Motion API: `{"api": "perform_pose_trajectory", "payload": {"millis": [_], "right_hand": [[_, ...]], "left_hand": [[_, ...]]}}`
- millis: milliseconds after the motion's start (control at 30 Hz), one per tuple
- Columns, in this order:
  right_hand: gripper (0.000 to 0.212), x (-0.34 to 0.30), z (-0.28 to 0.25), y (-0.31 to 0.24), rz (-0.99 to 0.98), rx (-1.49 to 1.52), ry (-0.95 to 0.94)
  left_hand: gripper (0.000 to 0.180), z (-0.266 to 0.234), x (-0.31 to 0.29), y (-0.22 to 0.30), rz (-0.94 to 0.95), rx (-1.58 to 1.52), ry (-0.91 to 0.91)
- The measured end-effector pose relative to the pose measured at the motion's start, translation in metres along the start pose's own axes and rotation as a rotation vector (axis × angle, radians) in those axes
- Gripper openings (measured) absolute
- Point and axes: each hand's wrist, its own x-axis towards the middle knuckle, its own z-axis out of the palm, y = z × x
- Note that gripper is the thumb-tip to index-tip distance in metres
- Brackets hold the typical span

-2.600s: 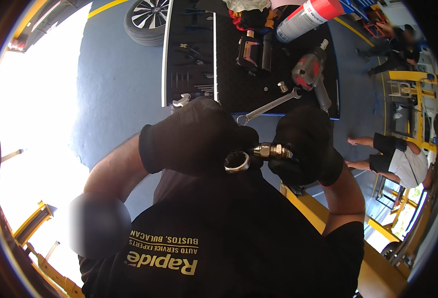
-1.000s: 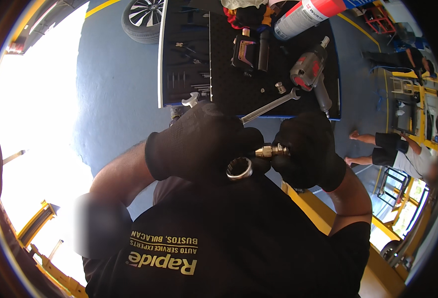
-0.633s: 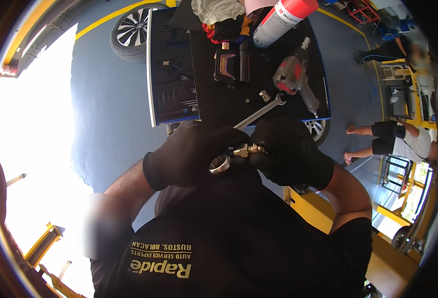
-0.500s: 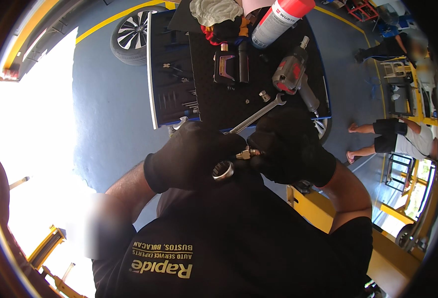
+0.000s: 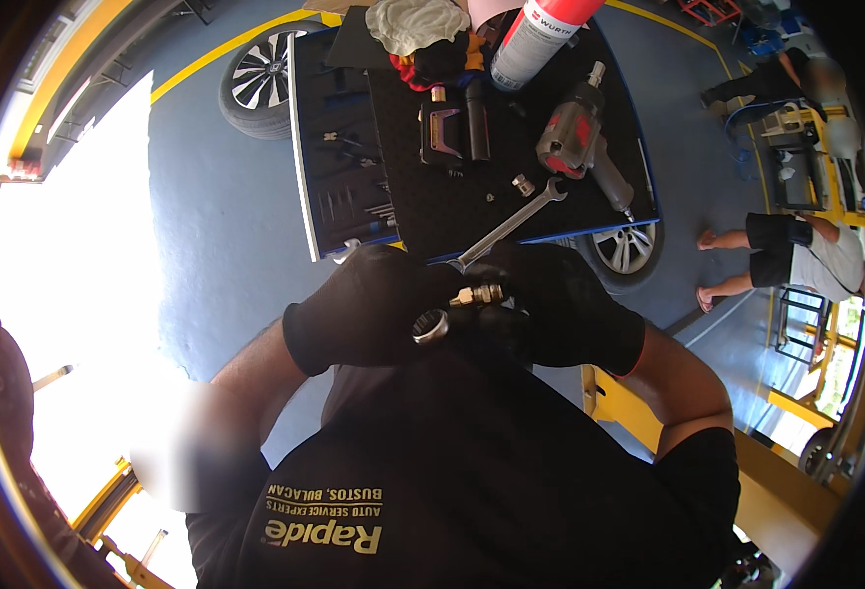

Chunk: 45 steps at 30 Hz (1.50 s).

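Both my hands wear black gloves and meet in front of my chest. My right hand [image 5: 565, 309] pinches a small brass fitting [image 5: 476, 294] by its right end. My left hand [image 5: 373, 306] grips a tool with a shiny metal ring end [image 5: 430, 326], which sits right under the fitting's left end. The rest of that tool is hidden in the glove. Just beyond my hands a silver combination wrench [image 5: 511, 221] lies on the black top of a tool cart [image 5: 422, 211].
On the cart lie an impact wrench [image 5: 575, 133], a red and white spray can [image 5: 535, 39], a dark boxy tool [image 5: 442, 133], small sockets and a rag [image 5: 418, 22]. Its open drawer [image 5: 339, 167] holds tools. Car wheels [image 5: 256, 83] [image 5: 624, 250] flank it. A person sits at right [image 5: 795, 245].
The view has tipped so the cart now sits lower and closer to my hands. Both hands stayed together on the fitting and ring tool, shifting slightly left and up.
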Motion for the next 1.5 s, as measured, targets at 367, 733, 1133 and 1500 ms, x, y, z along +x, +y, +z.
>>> {"api": "perform_pose_trajectory", "payload": {"millis": [367,733,1133,1500], "right_hand": [[0.028,-0.006,0.012,-0.015,0.034,0.101,0.087],[0.028,-0.019,0.046,0.022,0.324,1.005,0.535],[0.024,0.013,0.057,0.071,0.238,0.724,0.419],[0.026,0.030,0.110,0.109,0.246,0.411,0.421]], "left_hand": [[0.024,-0.010,0.005,0.032,0.115,0.258,0.094],[0.039,-0.002,0.000,0.022,-0.096,0.093,0.212],[0.030,0.022,0.008,-0.052,-0.159,0.202,0.269],[0.049,-0.051,0.050,0.003,-0.007,-0.997,1.253]]}}
